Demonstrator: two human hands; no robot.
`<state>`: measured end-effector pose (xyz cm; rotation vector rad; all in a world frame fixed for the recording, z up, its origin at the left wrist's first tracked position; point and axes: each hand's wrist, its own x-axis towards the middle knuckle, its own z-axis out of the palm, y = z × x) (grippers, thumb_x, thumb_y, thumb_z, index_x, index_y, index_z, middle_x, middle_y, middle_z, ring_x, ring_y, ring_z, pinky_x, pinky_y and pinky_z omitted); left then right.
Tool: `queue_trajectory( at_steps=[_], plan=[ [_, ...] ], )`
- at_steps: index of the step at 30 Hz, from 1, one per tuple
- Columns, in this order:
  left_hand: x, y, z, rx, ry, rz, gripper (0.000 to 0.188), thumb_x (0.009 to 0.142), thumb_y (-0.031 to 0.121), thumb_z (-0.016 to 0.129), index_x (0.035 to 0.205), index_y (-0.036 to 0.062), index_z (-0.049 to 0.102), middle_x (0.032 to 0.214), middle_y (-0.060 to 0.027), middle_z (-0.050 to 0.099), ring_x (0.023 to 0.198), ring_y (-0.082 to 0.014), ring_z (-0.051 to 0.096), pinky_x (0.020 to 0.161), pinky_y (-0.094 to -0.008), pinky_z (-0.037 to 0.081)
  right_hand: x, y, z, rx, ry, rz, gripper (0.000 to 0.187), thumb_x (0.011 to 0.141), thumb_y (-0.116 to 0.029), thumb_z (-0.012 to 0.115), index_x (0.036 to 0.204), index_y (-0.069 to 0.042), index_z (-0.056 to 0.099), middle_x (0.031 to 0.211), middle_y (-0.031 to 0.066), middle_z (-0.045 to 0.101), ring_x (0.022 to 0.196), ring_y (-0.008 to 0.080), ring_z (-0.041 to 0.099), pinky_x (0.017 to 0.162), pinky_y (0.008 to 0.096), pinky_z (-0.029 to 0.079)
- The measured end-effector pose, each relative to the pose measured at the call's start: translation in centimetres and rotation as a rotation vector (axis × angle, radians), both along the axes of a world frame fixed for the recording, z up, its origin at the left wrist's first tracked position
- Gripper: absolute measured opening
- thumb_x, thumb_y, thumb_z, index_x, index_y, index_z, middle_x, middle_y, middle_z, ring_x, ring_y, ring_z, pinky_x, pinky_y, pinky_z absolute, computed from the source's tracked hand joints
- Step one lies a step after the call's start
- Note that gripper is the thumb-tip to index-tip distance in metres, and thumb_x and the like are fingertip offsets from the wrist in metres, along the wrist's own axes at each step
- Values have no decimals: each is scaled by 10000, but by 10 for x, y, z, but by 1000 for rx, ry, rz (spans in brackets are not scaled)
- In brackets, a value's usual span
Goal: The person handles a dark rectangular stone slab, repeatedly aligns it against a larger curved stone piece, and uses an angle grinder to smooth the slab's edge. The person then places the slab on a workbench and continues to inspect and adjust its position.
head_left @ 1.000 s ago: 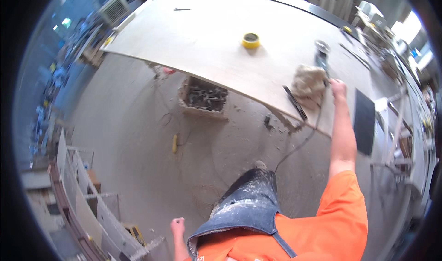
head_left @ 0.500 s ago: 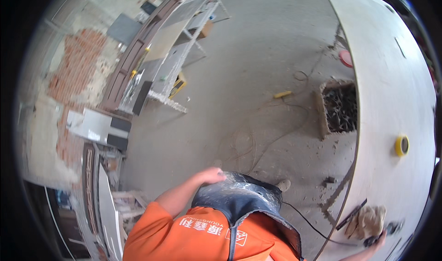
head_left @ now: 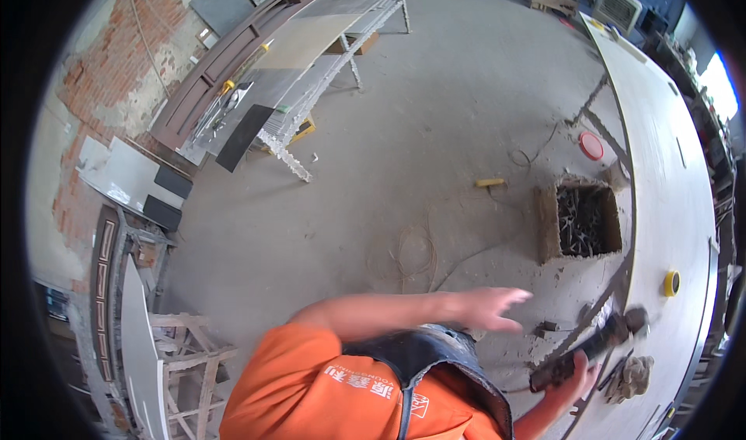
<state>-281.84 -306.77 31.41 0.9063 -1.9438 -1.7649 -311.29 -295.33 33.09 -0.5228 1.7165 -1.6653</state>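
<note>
In my right hand (head_left: 576, 384) is a dark angle grinder (head_left: 594, 347), lifted just off the near edge of the long pale table (head_left: 660, 238). Its head points away toward the right and is slightly blurred. My left hand (head_left: 493, 309) reaches across in front of my body toward the grinder, empty, fingers apart and not touching it. A crumpled beige cloth (head_left: 636, 378) lies on the table beside my right hand, with a dark strip (head_left: 614, 372) next to it. Farther up the table stands a roll of yellow tape (head_left: 671, 283).
On the floor by the table is an open box (head_left: 549, 234) full of dark scraps, and beyond it a red round lid (head_left: 590, 146). A cord (head_left: 432, 250) loops across the floor near a yellow power strip (head_left: 489, 182). A second workbench (head_left: 291, 75) runs along the left wall.
My right hand has raised the grinder from the table and brought it closer to my body. My left hand has left my apron and stretched out to the right. The view has shifted.
</note>
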Motion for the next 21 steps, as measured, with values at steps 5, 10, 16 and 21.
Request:
queue_trajectory(
  at_steps=[5,10,16,21],
  plan=[
    [93,2,43,135,422,272,959,872,371,837,1571,-35,323,1401,-219,578,1271,-320,604,1072,-438,500,217,-44,-12,-228,120,333,347,1067,-241,624,1293,22,629,1043,18,659,903,101,599,827,254,490],
    [242,23,34,325,656,531,781,884,280,803,1481,-28,405,1252,-112,591,1136,-200,601,1000,-389,509,378,-102,5,-222,-169,744,798,1092,-627,438,1567,15,431,1451,182,596,1321,265,591,1132,409,456],
    [365,32,11,155,274,548,812,902,329,806,1481,-64,394,1330,-185,592,1217,-265,614,1080,-385,476,504,-172,-46,-153,-926,1004,806,950,-682,595,1353,15,560,1091,234,704,948,334,715,799,396,639],
    [493,36,16,-35,-354,388,1074,901,367,800,1618,-88,143,1311,-373,613,1144,-478,669,1025,-483,528,627,-237,-102,-26,-1041,795,656,945,-572,583,1240,13,632,963,213,725,789,300,717,718,382,618]
  ],
)
